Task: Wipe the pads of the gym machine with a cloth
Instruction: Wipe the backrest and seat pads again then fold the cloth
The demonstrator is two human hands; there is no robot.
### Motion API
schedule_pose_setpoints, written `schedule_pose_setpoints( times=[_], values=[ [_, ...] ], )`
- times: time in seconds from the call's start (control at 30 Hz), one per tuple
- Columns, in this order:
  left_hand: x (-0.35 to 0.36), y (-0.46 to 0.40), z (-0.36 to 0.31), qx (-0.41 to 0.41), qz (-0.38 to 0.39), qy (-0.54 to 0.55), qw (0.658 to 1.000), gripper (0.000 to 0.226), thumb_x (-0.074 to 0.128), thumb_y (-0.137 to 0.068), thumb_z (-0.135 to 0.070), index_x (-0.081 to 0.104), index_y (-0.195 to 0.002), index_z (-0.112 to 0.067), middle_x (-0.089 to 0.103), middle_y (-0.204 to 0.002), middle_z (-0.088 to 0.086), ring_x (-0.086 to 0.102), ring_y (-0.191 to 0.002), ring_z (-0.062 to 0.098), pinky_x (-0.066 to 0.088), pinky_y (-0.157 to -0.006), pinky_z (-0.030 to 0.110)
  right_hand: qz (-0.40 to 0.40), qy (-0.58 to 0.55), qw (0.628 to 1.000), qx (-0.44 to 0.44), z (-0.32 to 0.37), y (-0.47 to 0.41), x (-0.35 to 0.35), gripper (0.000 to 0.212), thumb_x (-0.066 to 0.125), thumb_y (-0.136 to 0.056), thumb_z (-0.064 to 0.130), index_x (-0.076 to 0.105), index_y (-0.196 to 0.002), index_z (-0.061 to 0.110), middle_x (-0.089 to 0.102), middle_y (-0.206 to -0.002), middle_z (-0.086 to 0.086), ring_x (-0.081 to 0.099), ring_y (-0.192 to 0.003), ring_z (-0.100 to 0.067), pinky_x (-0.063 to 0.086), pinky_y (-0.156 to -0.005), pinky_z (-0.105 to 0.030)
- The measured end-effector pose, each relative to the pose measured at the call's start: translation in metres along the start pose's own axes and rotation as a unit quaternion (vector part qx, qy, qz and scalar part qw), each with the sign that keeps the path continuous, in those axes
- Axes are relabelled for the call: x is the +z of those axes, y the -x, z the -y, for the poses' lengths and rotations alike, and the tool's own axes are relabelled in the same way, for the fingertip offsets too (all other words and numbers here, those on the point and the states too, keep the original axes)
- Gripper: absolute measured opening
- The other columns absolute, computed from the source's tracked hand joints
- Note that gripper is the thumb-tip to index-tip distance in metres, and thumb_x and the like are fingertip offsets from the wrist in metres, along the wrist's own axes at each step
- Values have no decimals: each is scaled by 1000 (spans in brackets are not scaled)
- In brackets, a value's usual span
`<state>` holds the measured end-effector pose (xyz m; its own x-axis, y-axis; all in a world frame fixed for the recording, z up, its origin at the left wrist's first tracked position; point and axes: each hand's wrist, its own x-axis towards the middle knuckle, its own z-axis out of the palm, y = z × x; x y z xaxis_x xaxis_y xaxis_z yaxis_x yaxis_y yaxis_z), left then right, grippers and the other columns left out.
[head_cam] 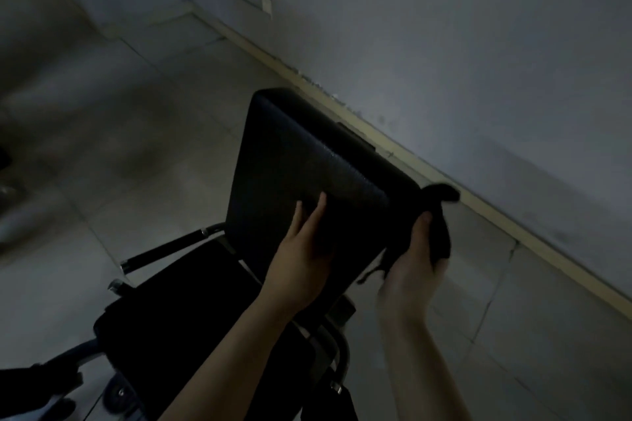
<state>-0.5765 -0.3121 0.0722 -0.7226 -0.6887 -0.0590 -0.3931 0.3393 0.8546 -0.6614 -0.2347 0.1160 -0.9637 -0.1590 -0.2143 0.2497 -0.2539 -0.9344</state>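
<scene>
While the right hand grips the cloth, back pad upright, long axis floor-to-top.

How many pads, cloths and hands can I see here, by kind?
Pads: 2, back pad and seat pad
Cloths: 1, dark cloth
Hands: 2, left hand and right hand
Total: 5

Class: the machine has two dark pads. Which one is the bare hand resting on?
The upright back pad; the left hand lies flat on it. The seat pad is untouched.
</scene>
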Motion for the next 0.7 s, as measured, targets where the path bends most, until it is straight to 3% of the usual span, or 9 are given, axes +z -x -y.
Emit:
schedule_pose_setpoints(
  times=[0.07,0.13,0.2,0.23,0.3,0.37,0.43,0.53,0.7],
  values=[
    [-5,-8,0,9,-104,53,993,60,55,-93,-20,30,-143,-40,30,-153,-4,36,-138,18,41,-106,35,62,117,985,-107,28,-18,15,15,52,-95,22,65,-102,17,68,-91,7,64,-90,-5,48,-80,-20],
    [-14,-25,-11,-5,-204,119,972,52,54,-93,-25,35,-139,-41,33,-148,-4,46,-128,15,43,-104,37,183,347,901,-183,45,-37,41,22,50,-96,26,63,-112,18,61,-89,9,59,-85,-5,39,-72,-15],
    [-22,-51,-27,-41,-262,148,953,50,47,-96,-32,30,-143,-38,25,-153,-4,33,-136,13,30,-107,29,285,477,805,-206,54,-50,71,26,47,-97,31,62,-115,19,60,-90,6,57,-87,-11,37,-70,-19],
    [-24,-64,-32,-60,-273,150,948,51,43,-98,-35,25,-146,-36,18,-156,-5,23,-141,13,23,-109,28,319,499,778,-210,56,-51,83,28,47,-97,33,61,-116,19,63,-96,3,59,-93,-15,40,-75,-21],
    [-19,-85,-33,-64,-289,122,947,55,32,-97,-46,13,-148,-37,6,-159,-6,8,-145,11,14,-115,33,363,536,724,-236,51,-53,84,41,44,-95,44,52,-129,23,59,-125,2,53,-117,-16,42,-96,-29],
    [-6,-96,-23,-49,-310,88,945,56,19,-92,-52,4,-145,-42,0,-158,-11,1,-146,11,9,-118,42,417,614,607,-284,50,-55,63,64,32,-86,67,26,-144,41,26,-154,10,25,-140,-11,26,-113,-35],
    [5,-103,-10,-38,-339,71,937,53,15,-93,-46,3,-145,-44,1,-156,-12,0,-146,9,6,-119,45,444,660,531,-292,56,-62,39,74,17,-77,83,1,-143,54,-1,-158,17,6,-145,-10,22,-115,-40],
    [11,-109,1,-23,-361,75,929,50,14,-96,-41,5,-145,-48,4,-158,-9,2,-147,12,4,-119,42,495,633,510,-308,56,-84,40,64,15,-85,75,1,-143,54,-4,-157,18,8,-145,-9,34,-109,-40],
    [14,-110,4,-2,-365,81,927,48,8,-98,-48,6,-146,-47,0,-158,-18,6,-148,15,0,-119,35,566,585,513,-272,33,-107,120,57,10,-86,71,-7,-139,58,-11,-154,27,-8,-142,4,8,-118,-32]
  ],
)
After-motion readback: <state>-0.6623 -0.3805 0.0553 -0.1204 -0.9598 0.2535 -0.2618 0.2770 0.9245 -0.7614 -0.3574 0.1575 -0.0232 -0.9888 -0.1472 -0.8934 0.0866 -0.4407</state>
